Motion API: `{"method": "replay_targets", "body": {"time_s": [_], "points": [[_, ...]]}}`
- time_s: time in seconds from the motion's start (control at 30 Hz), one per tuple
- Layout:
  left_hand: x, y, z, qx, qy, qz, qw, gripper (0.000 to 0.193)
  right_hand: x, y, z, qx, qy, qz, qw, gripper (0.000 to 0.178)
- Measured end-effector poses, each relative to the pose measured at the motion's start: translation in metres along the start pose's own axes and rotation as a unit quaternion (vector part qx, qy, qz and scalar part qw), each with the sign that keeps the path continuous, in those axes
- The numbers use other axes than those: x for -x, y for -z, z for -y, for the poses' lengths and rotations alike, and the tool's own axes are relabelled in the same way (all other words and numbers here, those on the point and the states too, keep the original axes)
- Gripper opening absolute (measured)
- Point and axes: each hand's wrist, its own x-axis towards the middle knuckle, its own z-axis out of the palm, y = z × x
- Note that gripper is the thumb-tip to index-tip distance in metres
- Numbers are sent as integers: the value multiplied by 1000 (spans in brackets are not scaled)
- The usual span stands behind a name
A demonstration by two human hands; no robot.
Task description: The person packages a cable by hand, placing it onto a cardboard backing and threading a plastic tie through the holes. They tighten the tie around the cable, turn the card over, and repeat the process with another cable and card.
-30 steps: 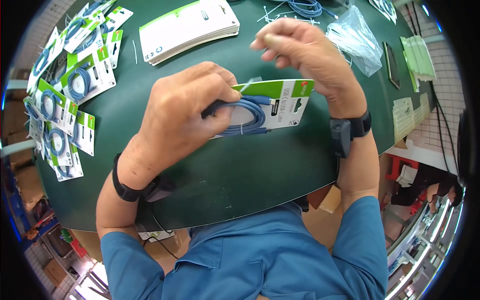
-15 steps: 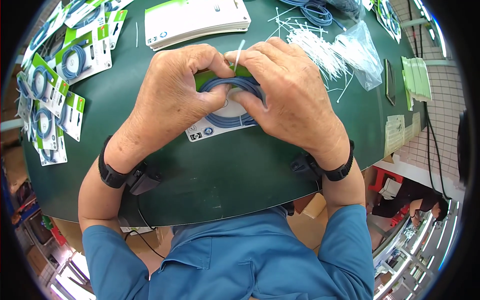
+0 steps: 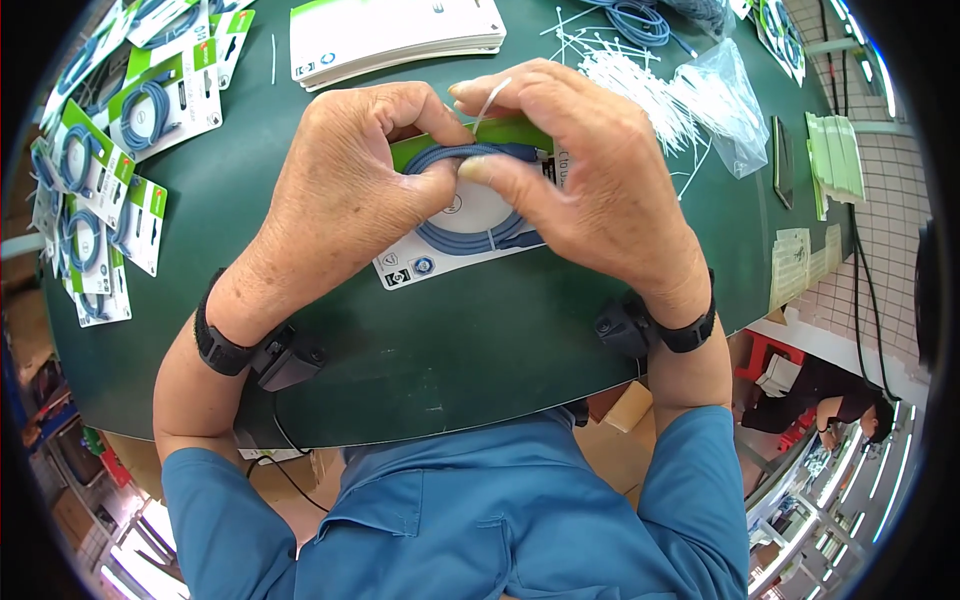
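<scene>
A coiled blue cable [image 3: 455,243] lies on a white and green packaging card [image 3: 408,272] in front of me. My left hand [image 3: 355,170] grips the top of the coil, thumb inside the ring and curled forefinger at its outer edge. From that spot a white cable tie [image 3: 490,104] sticks up with its tail free. My right hand [image 3: 590,165] arches over the right side of the coil. Its thumb tip rests by the left thumb, while the forefinger is spread away behind the tie's tail. A second narrow tie band crosses the coil's lower part. The tie's head is hidden by fingers.
A stack of white cards [image 3: 400,42] stands at the back. Loose white cable ties [image 3: 640,100] and a clear plastic bag [image 3: 735,120] lie at the back right, near a phone-like dark slab [image 3: 781,165]. Carded blue cables [image 3: 147,115] pile up at left.
My right forefinger and thumb have spread apart, and the right hand has shifted slightly right and up. The tie's tail now leans more to the right. My left hand keeps its grip.
</scene>
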Motion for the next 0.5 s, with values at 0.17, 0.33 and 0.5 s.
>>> {"method": "replay_targets", "body": {"time_s": [0.17,0.33,0.5], "points": [[-1,-5,0,-27,18,9,999,13,5,-7,-11,-43,-45,-8,998,20],[-4,-7,1,-38,77,50,995,12,8,-17,-14,-83,-95,-51,991,10],[-4,-13,9,-2,102,62,993,10,1,-32,-52,-27,148,-145,978,10]]}}
